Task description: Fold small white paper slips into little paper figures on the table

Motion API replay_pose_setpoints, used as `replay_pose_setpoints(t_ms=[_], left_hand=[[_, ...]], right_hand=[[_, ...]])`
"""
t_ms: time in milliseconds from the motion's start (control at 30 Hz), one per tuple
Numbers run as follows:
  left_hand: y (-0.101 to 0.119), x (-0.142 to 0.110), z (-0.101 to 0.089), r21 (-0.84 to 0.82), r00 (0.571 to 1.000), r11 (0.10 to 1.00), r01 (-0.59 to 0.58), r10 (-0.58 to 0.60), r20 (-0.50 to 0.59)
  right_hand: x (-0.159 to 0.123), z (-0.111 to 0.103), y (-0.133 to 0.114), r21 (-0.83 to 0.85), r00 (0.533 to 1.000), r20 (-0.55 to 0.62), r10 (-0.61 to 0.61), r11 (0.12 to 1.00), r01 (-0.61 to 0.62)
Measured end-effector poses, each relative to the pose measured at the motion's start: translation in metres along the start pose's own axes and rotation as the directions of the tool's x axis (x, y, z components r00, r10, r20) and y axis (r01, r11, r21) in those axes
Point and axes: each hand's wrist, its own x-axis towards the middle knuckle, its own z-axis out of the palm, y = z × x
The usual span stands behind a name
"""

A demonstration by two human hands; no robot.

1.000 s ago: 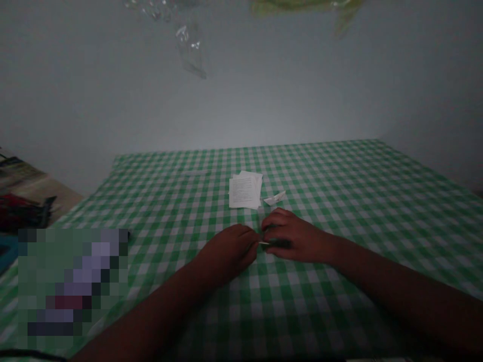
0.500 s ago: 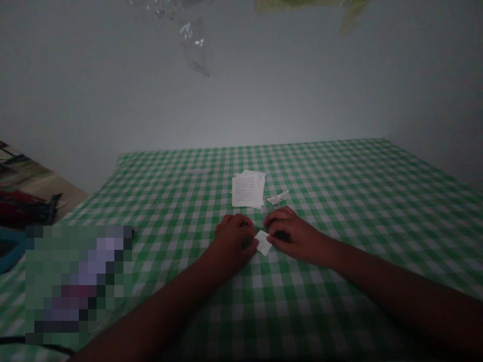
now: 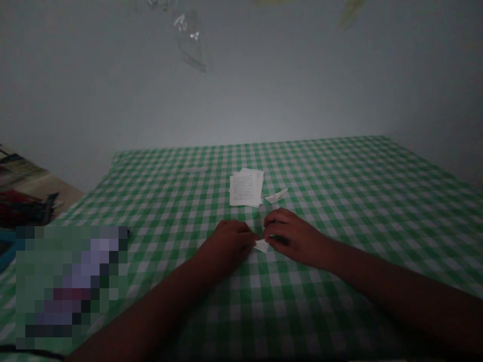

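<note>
Between my two hands is a small folded piece of printed paper [image 3: 261, 245], low over the checked cloth. My left hand [image 3: 232, 241] pinches its left corner, with the fingers curled and the thumb hidden in part. On the other side my right hand [image 3: 292, 234] grips the right corner between thumb and fingers. Just beyond the right hand lies a folded paper boat [image 3: 276, 196]. Farther back, a small stack of printed paper sheets [image 3: 244, 190] rests slightly fanned.
A green and white checked tablecloth [image 3: 339, 186] covers the table, which meets a pale wall [image 3: 264, 90] at the back. At the left a blurred-out flat object [image 3: 71, 286] lies near a dark cable [image 3: 30, 349]. Clear plastic [image 3: 190, 42] hangs on the wall.
The folded paper has tilted or been folded over, and its visible face is now a thinner strip. My left hand has turned a little, knuckles more upward. The view has shifted slightly.
</note>
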Motion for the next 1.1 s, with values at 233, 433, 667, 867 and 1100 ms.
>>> replay_pose_setpoints(t_ms=[233,433,667,867,1100], left_hand=[[0.008,-0.001,-0.005,0.052,1.0,0.999,0.001,-0.003,0.024],[0.012,-0.001,-0.003,0.148,1.0,0.989,0.0,-0.002,0.017],[0.012,0.001,-0.002,0.139,1.0,0.99,-0.011,0.01,0.011],[0.006,-0.003,0.002,0.15,0.998,0.986,-0.069,0.068,0.009],[0.003,-0.003,0.007,0.129,0.991,0.985,-0.116,0.123,-0.048]], right_hand=[[0.0,0.001,0.001,-0.091,0.991,0.076,-0.109,0.989,0.116],[0.001,0.001,0.005,-0.117,0.993,0.069,-0.096,0.988,0.104],[0.0,0.002,0.009,-0.145,0.988,0.1,-0.117,0.981,0.131],[0.001,-0.005,0.014,-0.01,0.968,0.099,-0.229,0.973,0.231],[0.002,-0.01,0.013,0.096,0.967,0.133,-0.216,0.974,0.204]])
